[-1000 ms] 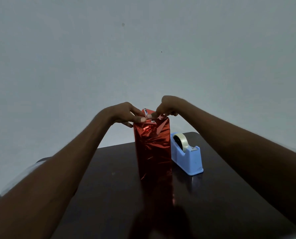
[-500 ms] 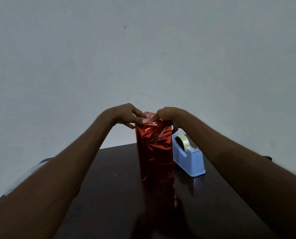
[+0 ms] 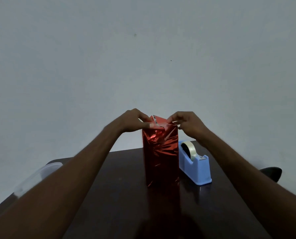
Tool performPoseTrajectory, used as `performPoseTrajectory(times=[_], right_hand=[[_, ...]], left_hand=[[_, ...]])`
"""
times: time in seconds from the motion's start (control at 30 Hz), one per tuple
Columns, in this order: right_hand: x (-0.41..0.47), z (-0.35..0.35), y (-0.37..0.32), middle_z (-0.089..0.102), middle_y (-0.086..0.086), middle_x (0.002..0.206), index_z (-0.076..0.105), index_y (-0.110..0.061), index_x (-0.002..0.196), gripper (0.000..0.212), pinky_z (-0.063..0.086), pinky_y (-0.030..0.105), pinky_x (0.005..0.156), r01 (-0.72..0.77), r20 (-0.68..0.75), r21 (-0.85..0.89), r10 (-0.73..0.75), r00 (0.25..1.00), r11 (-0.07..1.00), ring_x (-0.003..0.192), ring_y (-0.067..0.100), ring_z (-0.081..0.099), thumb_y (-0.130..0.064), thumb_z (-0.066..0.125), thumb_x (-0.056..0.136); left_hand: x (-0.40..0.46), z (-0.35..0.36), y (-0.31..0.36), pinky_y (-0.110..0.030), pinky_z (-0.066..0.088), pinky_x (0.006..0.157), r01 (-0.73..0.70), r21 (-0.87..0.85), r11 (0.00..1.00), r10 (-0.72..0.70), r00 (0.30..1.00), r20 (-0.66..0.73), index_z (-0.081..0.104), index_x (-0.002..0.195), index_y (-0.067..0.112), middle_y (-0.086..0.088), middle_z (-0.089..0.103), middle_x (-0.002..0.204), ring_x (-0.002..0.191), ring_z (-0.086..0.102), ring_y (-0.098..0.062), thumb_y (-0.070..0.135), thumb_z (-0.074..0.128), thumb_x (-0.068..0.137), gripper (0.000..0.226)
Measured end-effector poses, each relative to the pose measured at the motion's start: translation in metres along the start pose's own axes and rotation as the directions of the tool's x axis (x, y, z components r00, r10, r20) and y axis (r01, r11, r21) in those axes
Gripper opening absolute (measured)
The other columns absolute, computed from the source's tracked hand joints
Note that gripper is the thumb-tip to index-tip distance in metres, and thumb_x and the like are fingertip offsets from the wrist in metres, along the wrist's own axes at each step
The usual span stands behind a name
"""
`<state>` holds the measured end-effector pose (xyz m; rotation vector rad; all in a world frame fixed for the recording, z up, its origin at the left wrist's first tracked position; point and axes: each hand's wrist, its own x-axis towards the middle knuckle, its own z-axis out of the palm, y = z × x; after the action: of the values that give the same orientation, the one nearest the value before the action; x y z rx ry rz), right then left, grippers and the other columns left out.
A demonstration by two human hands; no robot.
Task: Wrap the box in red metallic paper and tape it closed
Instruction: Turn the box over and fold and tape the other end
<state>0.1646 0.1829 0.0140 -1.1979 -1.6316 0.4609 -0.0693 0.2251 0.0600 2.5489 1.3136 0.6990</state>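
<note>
We see both hands pinching the folded top flaps of the red metallic paper (image 3: 161,152): the left hand (image 3: 132,121) presses a thumb along the crinkled fold, the right hand (image 3: 188,122) nips the opposite corner. The tall, foil-wrapped box stands upright on the dark glossy table (image 3: 119,195), just beside a blue plastic tape dispenser (image 3: 195,168).

Dim, flat lighting overall; grey wall (image 3: 143,49) evenly lit, no clear source. Dark table (image 3: 126,195) at the bottom is underexposed, with a faint red reflection below the red metallic paper (image 3: 161,152). Small bright glints on the foil, upper centre. Forearms blur and stretch toward the lower corners from wide-angle distortion. Soft focus at lower left.
</note>
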Motion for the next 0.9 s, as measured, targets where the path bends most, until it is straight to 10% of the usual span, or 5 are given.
performPoseTrajectory(times=[0.23,0.33,0.43,0.57,0.9], right_hand=[[-0.015,-0.003,0.008,0.075,-0.01,0.09,0.074,-0.022,0.091,0.004,0.05,0.024,0.082,0.119,0.032,-0.011,-0.118,0.992,0.993,0.084,0.005,0.071,-0.019,0.072,0.088],[-0.016,0.003,0.008,0.071,-0.014,0.073,0.07,-0.02,0.079,0.015,0.043,0.023,0.072,0.122,-0.008,0.021,-0.122,0.992,0.992,0.066,0.001,0.065,-0.03,0.07,0.09],[-0.017,0.006,0.01,0.069,-0.01,0.071,0.068,-0.02,0.073,0.024,0.045,0.031,0.073,0.129,-0.035,0.045,-0.128,0.991,0.991,0.064,0.009,0.062,-0.036,0.069,0.091],[-0.018,0.007,0.012,0.074,-0.001,0.077,0.069,-0.022,0.076,0.025,0.052,0.044,0.085,0.128,-0.044,0.021,-0.127,0.991,0.992,0.077,0.029,0.069,-0.043,0.068,0.09],[-0.016,0.015,0.015,0.072,0.009,0.074,0.064,-0.021,0.079,0.02,0.051,0.038,0.073,0.13,-0.069,0.042,-0.127,0.989,0.991,0.067,0.026,0.065,-0.029,0.061,0.097]], left_hand=[[-0.029,-0.007,0.037,-0.024,0.043,0.084,-0.041,-0.106,0.993,0.035,0.998,-0.057,0.074,0.101,0.043,0.024,0.069,0.107,0.103,0.059,0.004,0.076,0.055,0.079,0.044],[-0.035,0.005,0.057,-0.024,0.052,0.078,-0.133,-0.006,0.991,0.133,0.99,0.037,0.071,0.102,0.04,0.016,0.072,0.095,0.091,0.065,0.001,0.072,0.071,0.067,0.047],[-0.022,0.017,0.061,-0.034,0.053,0.082,-0.106,0.182,0.978,0.141,0.972,-0.189,0.071,0.107,0.027,0.007,0.072,0.097,0.092,0.065,-0.011,0.049,0.083,0.069,0.046],[-0.004,0.001,0.057,-0.032,0.057,0.079,-0.077,0.034,0.996,0.084,0.937,-0.339,0.078,0.087,0.022,0.006,0.073,0.073,0.072,0.069,-0.009,0.015,0.082,0.071,0.018],[0.014,-0.016,0.044,-0.01,0.046,0.057,-0.095,-0.079,0.992,0.073,0.966,-0.247,0.08,0.083,0.012,0.003,0.07,0.067,0.055,0.058,0.003,0.011,0.082,0.075,0.008]])
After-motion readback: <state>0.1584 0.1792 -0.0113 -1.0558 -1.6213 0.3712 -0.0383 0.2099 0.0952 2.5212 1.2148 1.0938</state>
